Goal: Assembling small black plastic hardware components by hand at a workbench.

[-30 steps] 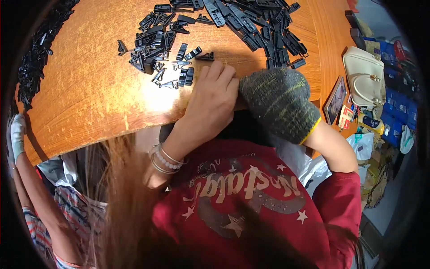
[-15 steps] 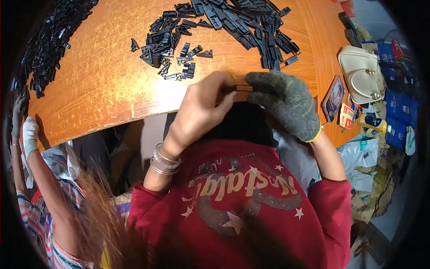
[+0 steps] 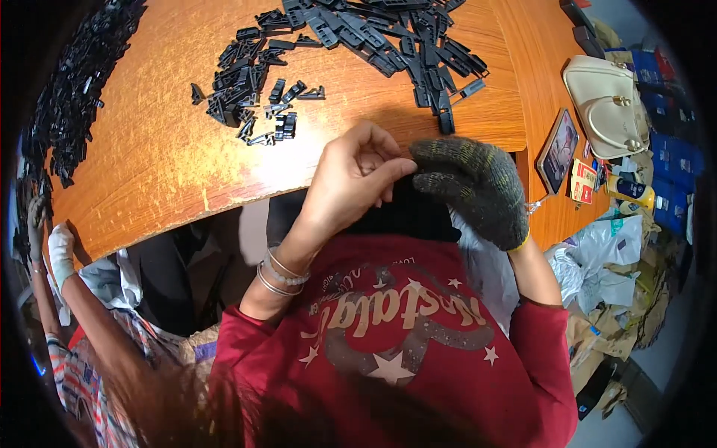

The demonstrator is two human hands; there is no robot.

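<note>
My bare left hand (image 3: 352, 173), with bracelets on its wrist, is above my lap at the table's front edge. Its fingers are curled, and the thumb tip meets the fingertips of my right hand (image 3: 478, 187). That hand wears a dark grey knitted glove, fingers and thumb drawn together. Anything held between the two hands is hidden or too dark to make out. Beyond them lie small black plastic clips (image 3: 285, 125) in a loose heap, left of centre. Longer black plastic pieces (image 3: 373, 41) are piled farther back, one end reaching close to the glove.
A large black heap of parts (image 3: 63, 97) covers the far left of the wooden table (image 3: 172, 149). A co-worker's gloved hands (image 3: 61, 243) are at its left edge. On the right are a cream handbag (image 3: 601, 104), a phone (image 3: 558, 153) and a yellow bottle (image 3: 631, 192).
The view has shifted, so the piles appear farther left. My left thumb now reaches the glove's fingertips; the dark piece seen between my hands earlier no longer shows.
</note>
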